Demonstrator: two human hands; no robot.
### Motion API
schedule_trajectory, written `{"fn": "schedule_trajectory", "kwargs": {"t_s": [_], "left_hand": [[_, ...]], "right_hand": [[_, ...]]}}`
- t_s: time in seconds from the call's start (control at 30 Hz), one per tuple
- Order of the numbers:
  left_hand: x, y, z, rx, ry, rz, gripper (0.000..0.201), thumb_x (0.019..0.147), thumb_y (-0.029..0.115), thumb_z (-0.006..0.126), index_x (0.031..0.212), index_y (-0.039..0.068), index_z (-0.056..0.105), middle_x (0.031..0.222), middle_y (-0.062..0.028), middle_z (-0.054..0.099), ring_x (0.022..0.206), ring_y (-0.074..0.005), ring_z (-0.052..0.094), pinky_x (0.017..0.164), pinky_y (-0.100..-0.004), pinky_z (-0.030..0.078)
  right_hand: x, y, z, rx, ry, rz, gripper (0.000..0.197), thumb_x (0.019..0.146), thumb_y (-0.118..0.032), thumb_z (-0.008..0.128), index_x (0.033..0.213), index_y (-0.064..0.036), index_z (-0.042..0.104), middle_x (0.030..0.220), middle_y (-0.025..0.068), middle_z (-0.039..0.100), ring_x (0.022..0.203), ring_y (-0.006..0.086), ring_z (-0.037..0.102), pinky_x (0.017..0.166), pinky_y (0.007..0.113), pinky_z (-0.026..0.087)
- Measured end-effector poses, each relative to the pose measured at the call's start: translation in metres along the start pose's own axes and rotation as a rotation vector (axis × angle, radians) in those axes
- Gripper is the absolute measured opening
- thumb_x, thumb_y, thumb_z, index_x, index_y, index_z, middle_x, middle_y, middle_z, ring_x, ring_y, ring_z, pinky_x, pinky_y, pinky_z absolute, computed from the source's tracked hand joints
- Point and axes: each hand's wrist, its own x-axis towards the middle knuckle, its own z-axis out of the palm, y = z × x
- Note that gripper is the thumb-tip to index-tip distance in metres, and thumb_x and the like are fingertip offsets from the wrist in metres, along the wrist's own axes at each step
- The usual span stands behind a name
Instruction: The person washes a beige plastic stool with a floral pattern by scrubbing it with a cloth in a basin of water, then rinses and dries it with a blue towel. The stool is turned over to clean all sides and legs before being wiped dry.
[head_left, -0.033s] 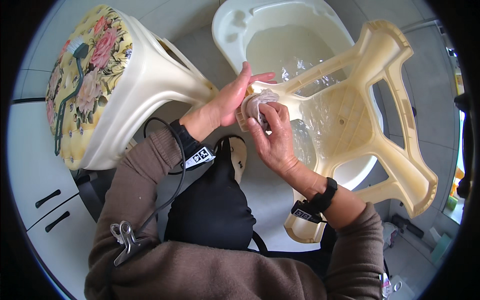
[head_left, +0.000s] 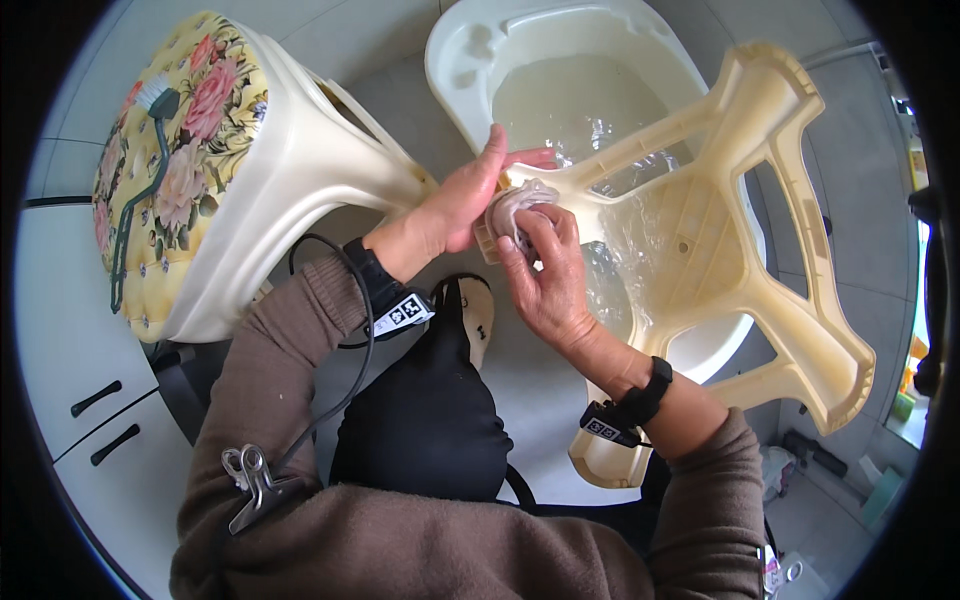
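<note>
A cream plastic stool (head_left: pixel 690 235) lies upside down over the tub, its underside and legs facing me. Against the end of its near-left leg rests my left hand (head_left: pixel 462 205), thumb raised and fingers stretched out behind the leg. My right hand (head_left: pixel 548 275) is closed on a wet, greyish-pink cloth (head_left: pixel 515 212), pressing it onto that same leg end. The cloth is bunched up and hides part of the leg and of my fingers.
A white tub (head_left: pixel 462 75) with water (head_left: pixel 570 95) stands under the stool. To the left, a second stool (head_left: pixel 290 200) has a floral padded seat (head_left: pixel 215 95) with a scrub brush (head_left: pixel 158 150) on it. White cabinet drawers (head_left: pixel 75 350) stand beside it. A cable hangs by my left arm.
</note>
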Motion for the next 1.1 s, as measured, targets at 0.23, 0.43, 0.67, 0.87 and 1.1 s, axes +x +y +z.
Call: {"fn": "schedule_trajectory", "kwargs": {"t_s": [0.23, 0.43, 0.67, 0.87, 1.1], "left_hand": [[0.019, 0.008, -0.009, 0.147, 0.079, -0.074, 0.086, 0.096, 0.074, 0.026, 0.135, 0.006, 0.06, 0.127, -0.0108, 0.062, 0.117, -0.0173, 0.059, 0.1, -0.0332, 0.05], [0.025, -0.004, -0.015, 0.223, 0.1, -0.055, 0.088, 0.097, 0.074, 0.028, 0.137, 0.001, 0.058, 0.135, -0.0144, 0.06, 0.123, -0.0209, 0.056, 0.106, -0.0342, 0.045], [0.029, -0.008, -0.019, 0.281, 0.112, 0.015, 0.091, 0.095, 0.079, 0.024, 0.128, 0.007, 0.068, 0.13, -0.0157, 0.06, 0.12, -0.0214, 0.052, 0.105, -0.0345, 0.042], [0.03, -0.009, -0.022, 0.465, 0.122, 0.083, 0.087, 0.099, 0.072, 0.025, 0.133, 0.001, 0.062, 0.135, -0.0136, 0.059, 0.124, -0.0202, 0.053, 0.107, -0.0328, 0.043], [0.03, -0.013, -0.024, 0.501, 0.162, 0.085, 0.084, 0.101, 0.07, 0.024, 0.13, 0.003, 0.065, 0.112, -0.0114, 0.06, 0.106, -0.0191, 0.054, 0.097, -0.0321, 0.043]], "right_hand": [[0.016, 0.09, 0.0, -0.073, -0.028, 0.083, 0.026, 0.08, -0.003, 0.069, 0.106, -0.0062, 0.066, 0.108, 0.0167, 0.062, 0.095, 0.0372, 0.062, 0.083, 0.042, 0.054], [0.024, 0.139, -0.057, -0.405, -0.23, 0.576, 0.02, 0.089, -0.019, 0.068, 0.1, -0.0025, 0.069, 0.102, 0.0207, 0.065, 0.09, 0.037, 0.064, 0.082, 0.043, 0.052], [0.041, 0.049, -0.018, -0.015, 0.042, 0.199, 0.019, 0.091, -0.014, 0.069, 0.104, -0.0008, 0.066, 0.102, 0.0162, 0.061, 0.086, 0.0292, 0.064, 0.074, 0.036, 0.052], [0.039, 0.037, -0.01, -0.107, 0.102, -0.046, 0.022, 0.084, -0.005, 0.068, 0.106, -0.0034, 0.066, 0.105, 0.0132, 0.062, 0.091, 0.0318, 0.065, 0.077, 0.039, 0.054], [0.054, 0.075, -0.051, -0.547, -0.131, -0.011, 0.024, 0.083, -0.004, 0.059, 0.104, -0.0098, 0.069, 0.102, 0.01, 0.063, 0.09, 0.0321, 0.065, 0.075, 0.043, 0.054]]}}
